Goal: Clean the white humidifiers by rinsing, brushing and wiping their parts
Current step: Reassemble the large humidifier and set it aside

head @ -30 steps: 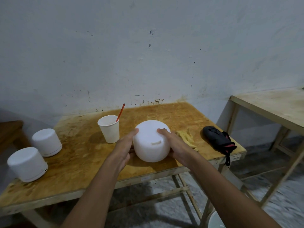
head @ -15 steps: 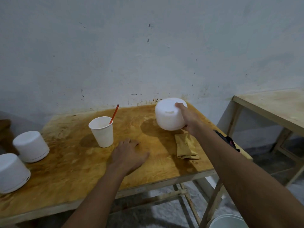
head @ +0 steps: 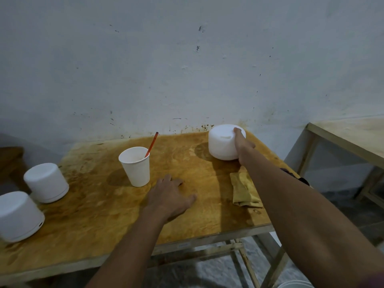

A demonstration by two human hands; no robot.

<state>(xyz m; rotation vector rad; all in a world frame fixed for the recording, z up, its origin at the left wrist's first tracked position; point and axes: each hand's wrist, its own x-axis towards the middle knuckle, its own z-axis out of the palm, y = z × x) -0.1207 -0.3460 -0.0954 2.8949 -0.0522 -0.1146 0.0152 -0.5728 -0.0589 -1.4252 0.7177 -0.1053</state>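
On the left of the table (head: 207,221) stand a near humidifier (head: 19,215) and a second humidifier (head: 45,181). Past the paper cup (head: 136,167), my left hand (head: 170,196) lies flat, fingers spread. Far right, my right hand (head: 242,146) grips a third humidifier (head: 221,144).

A paper cup (head: 136,169), a yellow cloth (head: 242,190) and a white humidifier (head: 221,144) are set on the wooden table (head: 93,215). A second humidifier (head: 46,181) and a third humidifier (head: 18,215) are placed at its left edge.
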